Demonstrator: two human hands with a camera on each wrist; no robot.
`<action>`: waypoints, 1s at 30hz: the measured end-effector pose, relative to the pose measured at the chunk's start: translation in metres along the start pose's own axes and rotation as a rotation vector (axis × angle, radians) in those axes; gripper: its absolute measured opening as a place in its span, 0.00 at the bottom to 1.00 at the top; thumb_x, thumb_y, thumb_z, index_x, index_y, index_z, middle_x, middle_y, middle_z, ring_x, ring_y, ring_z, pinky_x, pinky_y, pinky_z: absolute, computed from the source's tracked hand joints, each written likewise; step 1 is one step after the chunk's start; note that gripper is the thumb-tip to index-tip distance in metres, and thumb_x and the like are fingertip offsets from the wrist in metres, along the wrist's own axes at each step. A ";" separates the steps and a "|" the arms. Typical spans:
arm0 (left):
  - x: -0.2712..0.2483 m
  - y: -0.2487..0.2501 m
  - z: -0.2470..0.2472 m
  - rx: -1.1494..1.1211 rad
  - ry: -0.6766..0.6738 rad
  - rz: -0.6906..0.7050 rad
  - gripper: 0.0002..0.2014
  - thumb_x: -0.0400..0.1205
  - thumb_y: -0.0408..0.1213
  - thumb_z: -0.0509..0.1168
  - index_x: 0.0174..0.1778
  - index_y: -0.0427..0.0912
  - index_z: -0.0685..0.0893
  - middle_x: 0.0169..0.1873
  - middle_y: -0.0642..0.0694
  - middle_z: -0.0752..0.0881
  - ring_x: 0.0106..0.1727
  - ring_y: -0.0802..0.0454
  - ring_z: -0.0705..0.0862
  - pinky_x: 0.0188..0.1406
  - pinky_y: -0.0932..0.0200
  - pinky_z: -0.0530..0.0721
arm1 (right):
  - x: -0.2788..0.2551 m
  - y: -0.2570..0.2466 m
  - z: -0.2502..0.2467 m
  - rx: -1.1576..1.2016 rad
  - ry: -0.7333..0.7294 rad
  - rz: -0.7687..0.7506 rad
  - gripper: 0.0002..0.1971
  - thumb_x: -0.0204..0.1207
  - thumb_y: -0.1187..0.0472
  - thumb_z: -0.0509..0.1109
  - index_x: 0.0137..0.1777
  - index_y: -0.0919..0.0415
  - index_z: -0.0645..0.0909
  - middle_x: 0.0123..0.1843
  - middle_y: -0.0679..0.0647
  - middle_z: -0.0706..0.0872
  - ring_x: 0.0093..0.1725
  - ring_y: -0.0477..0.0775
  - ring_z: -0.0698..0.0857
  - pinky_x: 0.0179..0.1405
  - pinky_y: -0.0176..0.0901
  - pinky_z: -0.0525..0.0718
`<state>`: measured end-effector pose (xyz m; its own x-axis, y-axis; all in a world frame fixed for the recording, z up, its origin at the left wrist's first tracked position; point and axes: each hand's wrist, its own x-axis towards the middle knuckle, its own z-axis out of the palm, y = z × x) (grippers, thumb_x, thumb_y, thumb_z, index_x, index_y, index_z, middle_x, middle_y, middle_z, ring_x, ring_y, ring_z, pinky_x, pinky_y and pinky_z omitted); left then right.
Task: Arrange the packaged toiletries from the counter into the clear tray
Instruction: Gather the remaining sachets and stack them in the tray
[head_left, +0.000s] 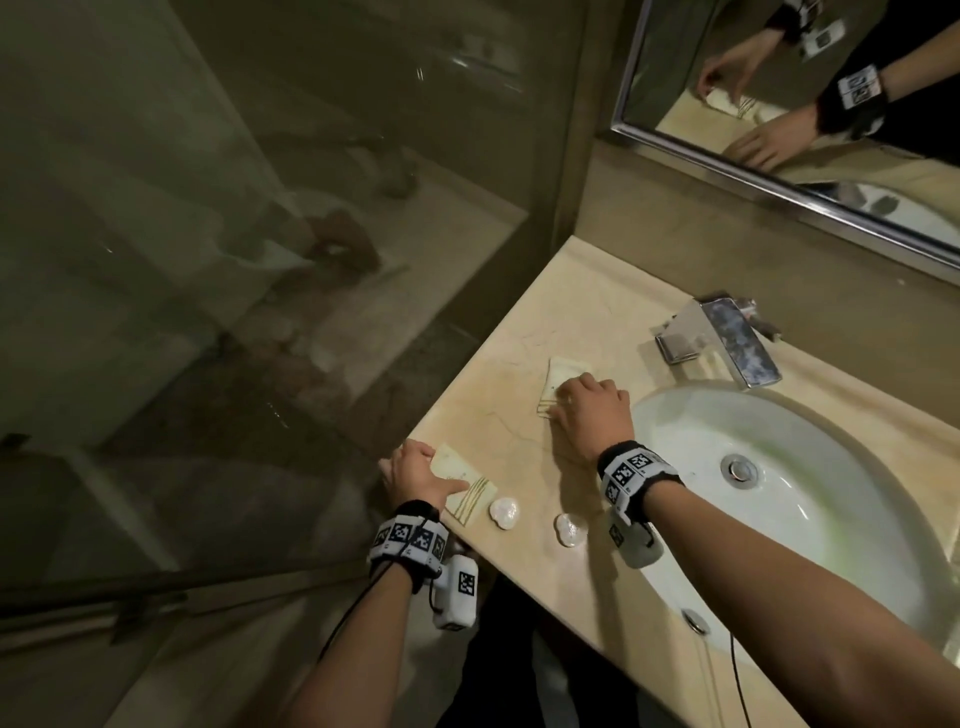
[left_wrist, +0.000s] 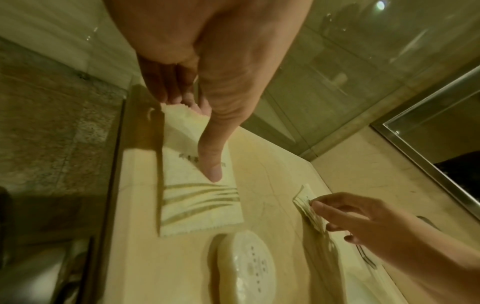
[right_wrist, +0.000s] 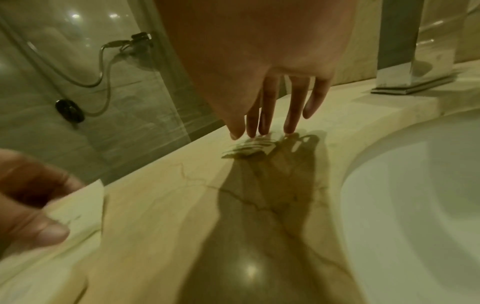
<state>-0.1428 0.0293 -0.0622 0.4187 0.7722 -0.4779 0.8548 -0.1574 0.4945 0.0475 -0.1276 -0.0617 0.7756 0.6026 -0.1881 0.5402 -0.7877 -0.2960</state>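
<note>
Two flat cream packets with green stripes lie on the beige counter (head_left: 519, 322). My left hand (head_left: 426, 473) pinches the near packet (head_left: 470, 493) at the counter's front-left edge, thumb (left_wrist: 211, 164) on top and the other fingers at its far end. My right hand (head_left: 563, 408) pinches the far packet (head_left: 563, 374) with thumb and fingertips (right_wrist: 252, 131); in the left wrist view one edge of this far packet (left_wrist: 302, 197) is tipped up. Two round wrapped soaps (head_left: 504, 513) (head_left: 570, 530) lie between my arms. No clear tray is in view.
A white oval sink (head_left: 779, 493) takes up the counter's right half, with a chrome faucet (head_left: 727, 338) behind it. A mirror (head_left: 779, 78) hangs on the back wall. A glass shower screen (head_left: 260, 208) stands left of the counter's edge.
</note>
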 end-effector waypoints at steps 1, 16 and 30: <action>0.000 0.001 -0.001 0.036 -0.015 0.000 0.30 0.57 0.41 0.85 0.52 0.43 0.81 0.56 0.41 0.81 0.64 0.41 0.70 0.64 0.49 0.76 | 0.003 -0.001 -0.001 0.017 0.003 0.039 0.16 0.80 0.49 0.67 0.64 0.53 0.78 0.65 0.55 0.80 0.62 0.62 0.78 0.63 0.55 0.73; -0.001 0.035 -0.028 -0.404 -0.098 0.021 0.20 0.70 0.28 0.77 0.57 0.34 0.82 0.53 0.36 0.89 0.55 0.40 0.88 0.58 0.44 0.86 | 0.012 0.015 -0.016 0.452 -0.102 0.233 0.33 0.66 0.61 0.83 0.70 0.62 0.75 0.65 0.61 0.82 0.63 0.61 0.81 0.59 0.44 0.78; -0.085 0.196 0.011 -0.652 -0.349 0.279 0.15 0.79 0.25 0.67 0.61 0.39 0.80 0.56 0.36 0.87 0.56 0.42 0.88 0.57 0.49 0.87 | -0.065 0.117 -0.139 0.846 0.305 0.221 0.19 0.77 0.54 0.74 0.65 0.60 0.81 0.54 0.52 0.88 0.53 0.53 0.87 0.50 0.40 0.81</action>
<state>-0.0074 -0.0739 0.0672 0.7553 0.5027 -0.4206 0.3971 0.1595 0.9038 0.1055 -0.2766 0.0467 0.9498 0.2955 -0.1022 0.0450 -0.4525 -0.8906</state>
